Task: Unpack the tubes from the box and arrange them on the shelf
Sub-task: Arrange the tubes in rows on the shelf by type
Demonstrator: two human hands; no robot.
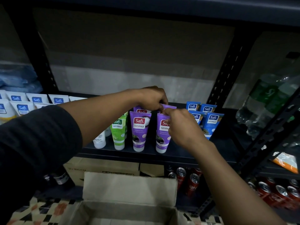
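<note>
The purple Safi tubes (140, 130) stand cap-down on the shelf (186, 154), left hand (152, 99) curled over the rear tops, right hand (183, 125) pinching one crimp, apparently straightening the row; next probably means reaching into the box (129, 187).

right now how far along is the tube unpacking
Done: white plastic tubes, a green tube, front purple tubes and blue tubes stand on the black metal shelf. In hand: the left hand and right hand pinch the tops of the rear purple tubes. Left: the open cardboard box sits below; its contents aren't clear.
</note>
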